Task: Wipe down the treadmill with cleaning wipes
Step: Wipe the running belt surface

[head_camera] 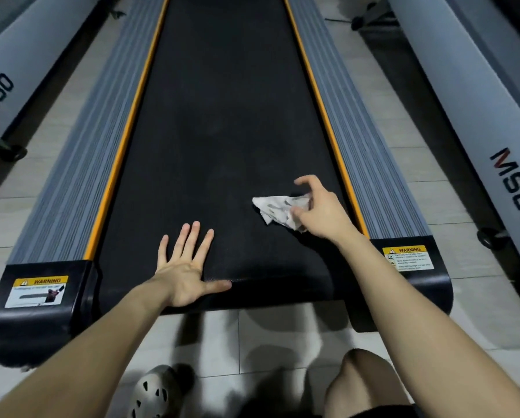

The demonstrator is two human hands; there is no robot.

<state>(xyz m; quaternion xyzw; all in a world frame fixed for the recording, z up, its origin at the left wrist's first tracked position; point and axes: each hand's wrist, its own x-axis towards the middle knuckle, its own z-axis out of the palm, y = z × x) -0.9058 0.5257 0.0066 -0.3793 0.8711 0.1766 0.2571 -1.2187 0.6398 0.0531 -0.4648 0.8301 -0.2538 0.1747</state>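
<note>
The treadmill's black belt [222, 131] runs away from me between orange strips and grey ribbed side rails [77, 164]. A crumpled white cleaning wipe [275, 206] lies on the belt's right side near the rear end. My right hand [322, 209] pinches the wipe's right edge between thumb and fingers, with the index finger lifted and curled above it. My left hand [183, 273] rests flat on the belt at its rear edge, fingers straight and spread, apart from the wipe.
Black end caps with yellow warning labels [38, 292] close both rails. White neighbouring treadmills stand to the left [8, 86] and right [479, 101], with tiled floor strips between. My grey perforated shoe [153, 390] and knee [364, 384] are just behind the belt.
</note>
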